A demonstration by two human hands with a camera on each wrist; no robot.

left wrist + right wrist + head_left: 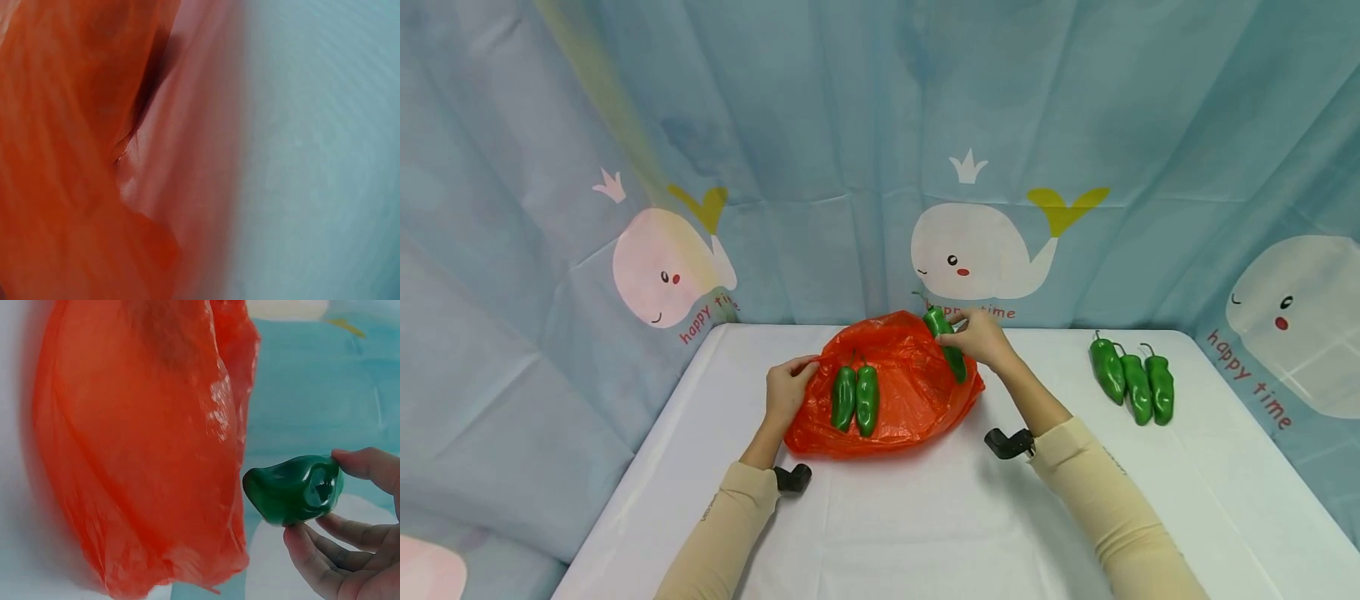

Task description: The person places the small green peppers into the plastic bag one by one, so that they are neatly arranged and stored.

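Note:
A red plastic bag (902, 417) lies spread on the table, its mouth facing up, with two green peppers (867, 402) side by side in its left part. My left hand (787, 390) pinches the bag's left edge. Over the bag's right side, my right hand (983, 337) holds another green pepper (945, 337) between thumb and fingers, its stem pointing up and away. In the right wrist view that pepper (294, 490) appears end-on beside the bag (144, 437). Red plastic (75, 156) fills much of the left wrist view, too close to show the hand.
Three more green peppers (1137, 387) lie together at the table's right rear. The white table (910, 533) is backed by a blue curtain (850, 125) printed with whales. Black wrist-worn pieces (1009, 443) jut inward from both wrists.

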